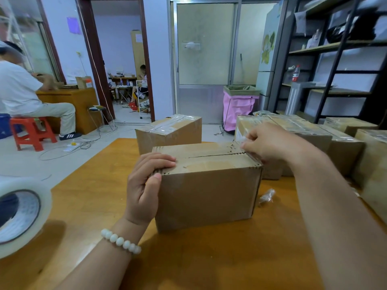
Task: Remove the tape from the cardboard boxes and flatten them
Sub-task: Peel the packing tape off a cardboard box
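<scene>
At frame centre, the left hand (146, 185) grips the brown cardboard box (207, 185) on the orange wooden counter (209, 258); right hand (270, 143) fingers pinch clear tape (240, 139) at its upper right corner.

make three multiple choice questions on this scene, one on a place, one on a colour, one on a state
1. Where is the tape roll?
A. left of the box
B. on top of it
C. on a shelf

2. What colour is the stool?
A. blue
B. red
C. green

3. What is the right hand doing?
A. hanging idle
B. holding the roll
C. pinching tape at the box's top right edge

Answers:
1 A: the roll lies at the far left and the box in the middle.
2 B: its seat and legs are red.
3 C: its fingers pinch a clear strip there.
</scene>
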Demonstrator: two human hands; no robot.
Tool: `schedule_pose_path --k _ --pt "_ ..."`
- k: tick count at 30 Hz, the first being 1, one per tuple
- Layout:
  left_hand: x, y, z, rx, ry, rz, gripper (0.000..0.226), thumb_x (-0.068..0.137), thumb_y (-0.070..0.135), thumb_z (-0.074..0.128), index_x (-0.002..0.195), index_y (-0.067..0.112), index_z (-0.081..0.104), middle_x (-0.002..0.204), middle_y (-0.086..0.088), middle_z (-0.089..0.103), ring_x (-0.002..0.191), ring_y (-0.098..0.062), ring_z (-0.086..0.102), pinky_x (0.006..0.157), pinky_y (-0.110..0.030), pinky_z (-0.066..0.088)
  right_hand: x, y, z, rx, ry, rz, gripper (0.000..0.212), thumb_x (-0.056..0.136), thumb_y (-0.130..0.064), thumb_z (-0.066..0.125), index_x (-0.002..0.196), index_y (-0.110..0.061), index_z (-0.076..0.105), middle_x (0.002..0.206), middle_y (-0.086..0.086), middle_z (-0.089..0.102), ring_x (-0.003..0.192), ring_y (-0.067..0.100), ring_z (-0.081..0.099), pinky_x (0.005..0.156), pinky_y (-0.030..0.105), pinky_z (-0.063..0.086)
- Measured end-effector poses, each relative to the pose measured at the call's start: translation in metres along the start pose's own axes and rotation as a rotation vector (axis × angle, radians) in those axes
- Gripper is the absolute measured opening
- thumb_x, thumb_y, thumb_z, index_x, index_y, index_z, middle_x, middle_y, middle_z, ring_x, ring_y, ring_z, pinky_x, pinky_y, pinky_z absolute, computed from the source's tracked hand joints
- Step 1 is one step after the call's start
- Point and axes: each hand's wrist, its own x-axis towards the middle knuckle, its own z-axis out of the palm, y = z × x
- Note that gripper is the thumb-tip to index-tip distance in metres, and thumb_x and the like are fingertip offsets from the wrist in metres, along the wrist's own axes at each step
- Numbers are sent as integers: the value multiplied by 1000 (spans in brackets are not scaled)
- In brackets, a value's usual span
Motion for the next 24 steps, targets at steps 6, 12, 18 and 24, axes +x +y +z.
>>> schedule_pose_path --k 6,12,18,24 --pt "-2 0 1 10 9 -9 31 84 17 36 91 20 65 99 1 68 103 -16 60 92 -26 43 -5 6 -16 126 -163 -41 45 98 -45 43 62 -18 49 65 7 58 59 12 67 90 48 49" --pt "-2 -1 2 -3 15 -9 31 83 18 36 91 19 65 100 10 68 104 -15 60 93 -25 42 -6 -6 -2 17 -83 -9 34 86 -39 66 72 -9 62 70 5 59 61 16 52 57 26 42" --pt "-1 -1 3 -7 17 -9 31 83 18 36 91 21 65 102 16 68 104 -14 60 93 -24 42 1 -11 2 31 2 85 50 97 -49 42 81 -4 59 73 12 57 61 21 50 55 31 42" --pt "-1 -2 3 0 18 -7 30 84 18 37 92 22 66 102 19 67 104 -14 60 93 -24 42 3 -3 -9 209 40 97 27 96 -6 46 120 4 54 106 19 66 88 27 66 75 40 57"
